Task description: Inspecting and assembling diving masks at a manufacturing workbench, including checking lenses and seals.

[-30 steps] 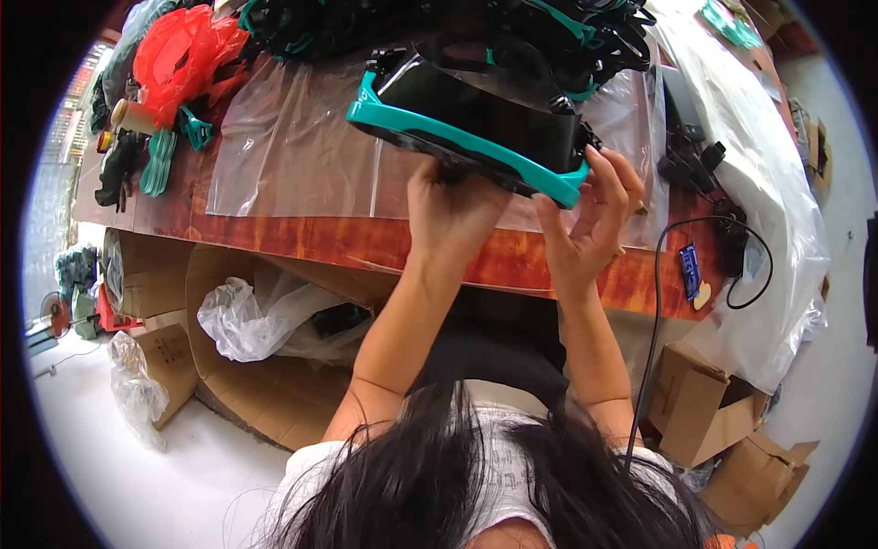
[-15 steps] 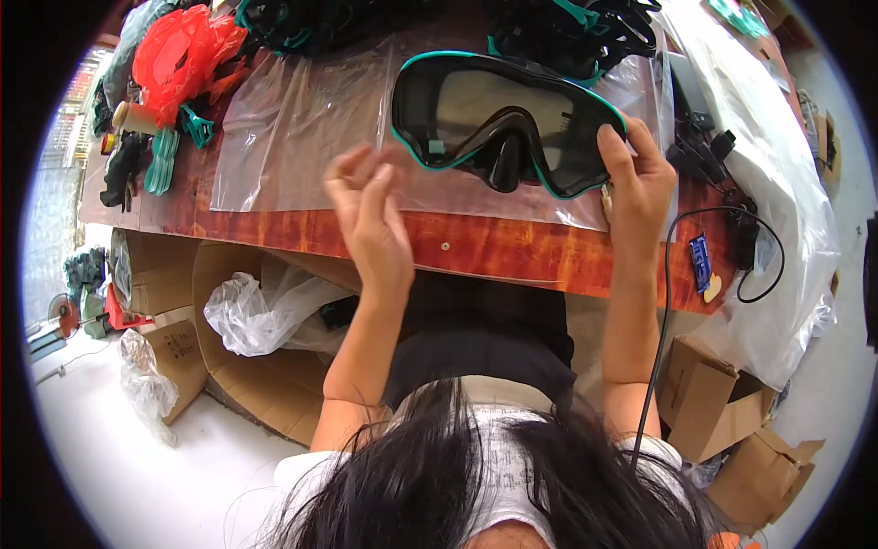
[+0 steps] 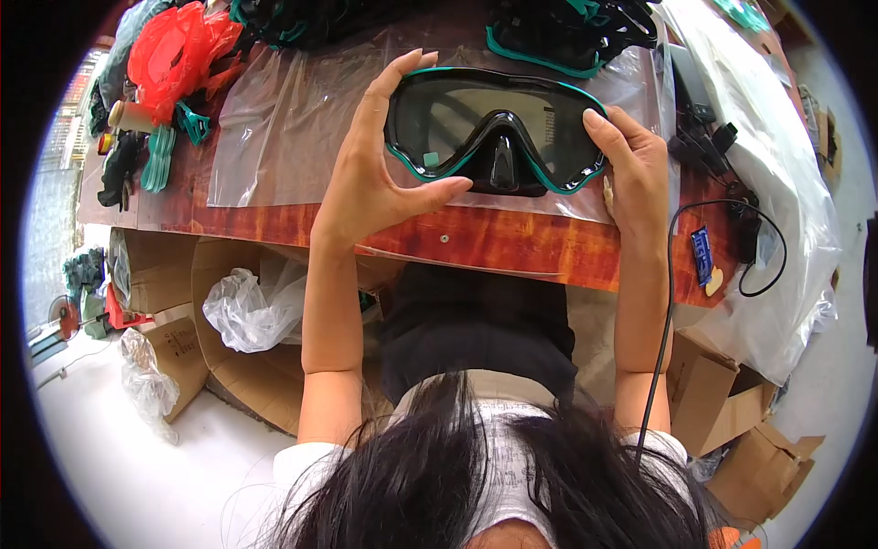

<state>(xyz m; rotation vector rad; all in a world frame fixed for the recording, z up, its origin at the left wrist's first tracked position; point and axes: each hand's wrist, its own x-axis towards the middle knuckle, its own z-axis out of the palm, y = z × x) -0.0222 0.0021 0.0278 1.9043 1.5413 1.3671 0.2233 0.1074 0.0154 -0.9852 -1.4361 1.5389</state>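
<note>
A black diving mask with teal edging is held up above the front part of the desk, its lens turned toward the person and its nose pocket pointing down. A small green square shows at the lower left of the lens.

The right hand holds the mask at its right end, thumb on the front face, the other fingers partly hidden behind. The left hand spans wide around the left end: fingers at the upper left edge, thumb below, beside the nose pocket. From where I stand, I cannot tell whether it grips the mask or merely frames it.

Beneath and behind the mask, a clear plastic sheet lies on the reddish-brown desk. More teal-edged dark gear sits at the far side. To the left I note a red plastic bag, a spool and a bundle of teal pieces. To the right are a blue packet near the desk's front edge, a black cable and a spread of whitish plastic. Below the desk, at left, crumpled clear plastic rests in a large carton.
</note>
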